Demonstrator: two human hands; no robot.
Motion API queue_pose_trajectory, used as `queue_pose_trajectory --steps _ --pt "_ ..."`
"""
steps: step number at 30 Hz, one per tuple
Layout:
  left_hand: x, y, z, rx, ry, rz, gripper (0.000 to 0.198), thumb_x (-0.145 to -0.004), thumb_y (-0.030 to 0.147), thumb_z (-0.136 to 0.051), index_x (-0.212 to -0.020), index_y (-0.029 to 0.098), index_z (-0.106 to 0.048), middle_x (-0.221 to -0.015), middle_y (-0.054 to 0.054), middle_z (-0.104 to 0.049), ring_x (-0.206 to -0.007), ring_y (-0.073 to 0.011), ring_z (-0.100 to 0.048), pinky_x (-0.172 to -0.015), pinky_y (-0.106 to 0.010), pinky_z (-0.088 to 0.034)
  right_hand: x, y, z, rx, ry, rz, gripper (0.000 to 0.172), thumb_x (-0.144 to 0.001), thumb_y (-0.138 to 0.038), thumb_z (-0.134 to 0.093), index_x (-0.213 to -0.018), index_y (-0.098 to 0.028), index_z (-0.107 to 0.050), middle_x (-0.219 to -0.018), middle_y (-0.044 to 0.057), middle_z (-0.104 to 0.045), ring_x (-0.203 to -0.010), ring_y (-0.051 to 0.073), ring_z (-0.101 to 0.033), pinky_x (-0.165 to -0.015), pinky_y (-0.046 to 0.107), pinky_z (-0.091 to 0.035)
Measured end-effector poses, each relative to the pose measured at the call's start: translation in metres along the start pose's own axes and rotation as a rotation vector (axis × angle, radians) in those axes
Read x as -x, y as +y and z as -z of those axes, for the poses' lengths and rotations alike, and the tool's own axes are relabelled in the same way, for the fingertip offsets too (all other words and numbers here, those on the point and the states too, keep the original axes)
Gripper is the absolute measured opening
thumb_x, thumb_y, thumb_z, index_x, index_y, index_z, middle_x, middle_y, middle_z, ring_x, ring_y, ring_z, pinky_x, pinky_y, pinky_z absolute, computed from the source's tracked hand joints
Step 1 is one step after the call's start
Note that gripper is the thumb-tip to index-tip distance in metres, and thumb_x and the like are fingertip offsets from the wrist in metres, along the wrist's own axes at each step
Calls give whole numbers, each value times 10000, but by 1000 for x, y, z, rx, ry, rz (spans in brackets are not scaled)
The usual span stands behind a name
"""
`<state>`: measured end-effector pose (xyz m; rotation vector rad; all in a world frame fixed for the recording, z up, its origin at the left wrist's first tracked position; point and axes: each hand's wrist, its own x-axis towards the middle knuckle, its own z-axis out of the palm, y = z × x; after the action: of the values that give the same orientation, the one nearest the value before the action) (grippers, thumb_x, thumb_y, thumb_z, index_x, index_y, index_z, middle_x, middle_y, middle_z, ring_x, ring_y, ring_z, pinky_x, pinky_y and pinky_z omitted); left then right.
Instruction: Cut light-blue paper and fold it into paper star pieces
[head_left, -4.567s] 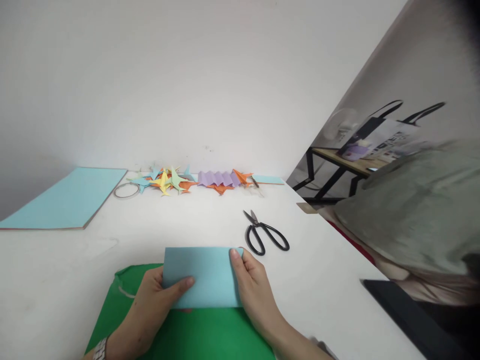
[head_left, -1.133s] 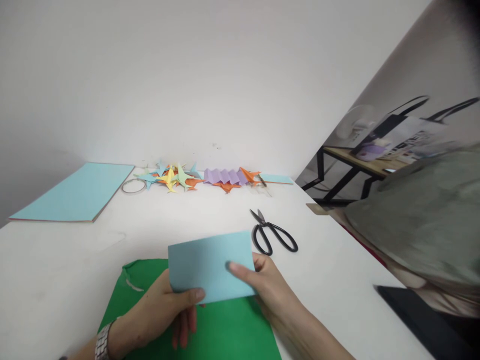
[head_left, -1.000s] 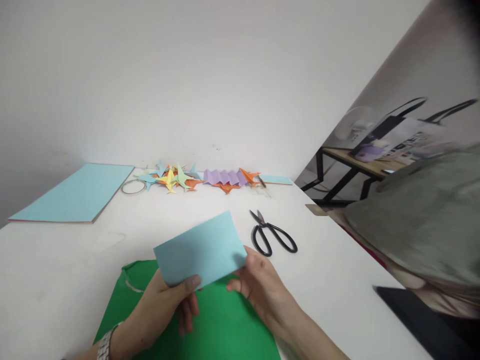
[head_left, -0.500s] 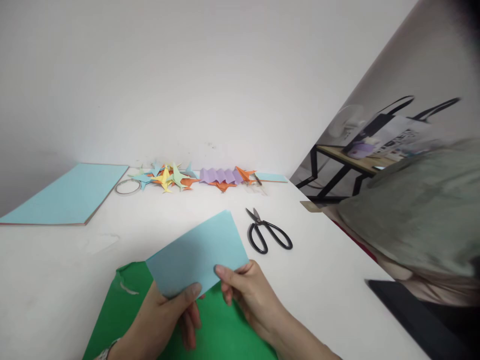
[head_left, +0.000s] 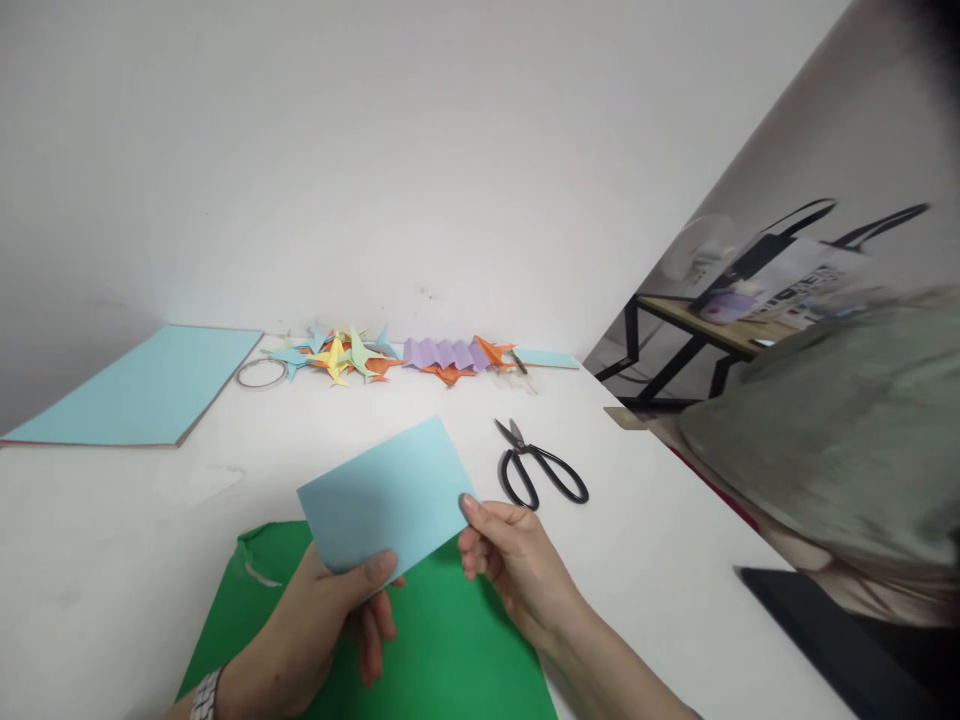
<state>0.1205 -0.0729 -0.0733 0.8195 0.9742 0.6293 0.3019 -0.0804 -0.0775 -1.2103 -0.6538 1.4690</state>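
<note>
A folded light blue paper (head_left: 386,496) is held tilted above a green sheet (head_left: 442,655) on the white table (head_left: 112,560). My left hand (head_left: 319,625) pinches its lower edge, thumb on top and fingers underneath. My right hand (head_left: 514,565) pinches the paper's right corner between thumb and forefinger. A metal watch band shows on my left wrist. Black scissors (head_left: 536,475) lie on the table just right of the paper, apart from both hands.
A stack of blue paper (head_left: 142,388) lies at the far left, a tape ring (head_left: 259,373) beside it. Coloured folded paper shapes (head_left: 337,356) and a purple pleated strip (head_left: 446,353) line the wall. A person in a grey-green garment (head_left: 832,420) sits at right.
The paper was lifted off the green sheet and turned counter-clockwise, its right side rising. My right hand shifted from the paper's face to its right corner.
</note>
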Motion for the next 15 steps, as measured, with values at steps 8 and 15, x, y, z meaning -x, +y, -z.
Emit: queue_pose_trajectory --steps 8,15 --pt "-6 -2 6 5 -22 -16 333 -676 424 -650 -613 100 -610 -394 13 -536 -263 -77 -455 -277 -163 -323 2 0 0 13 4 11 407 -658 -475 -693 -490 -112 -616 -413 18 -580 -370 73 -496 -426 194 -372" --pt "-6 -2 7 5 -37 -8 341 -689 426 -638 -583 104 -598 -376 19 -516 -249 -67 -425 -272 -163 -310 2 3 0 42 4 43 418 -686 -484 -666 -499 -113 -620 -435 26 -592 -381 84 -510 -437 208 -385"
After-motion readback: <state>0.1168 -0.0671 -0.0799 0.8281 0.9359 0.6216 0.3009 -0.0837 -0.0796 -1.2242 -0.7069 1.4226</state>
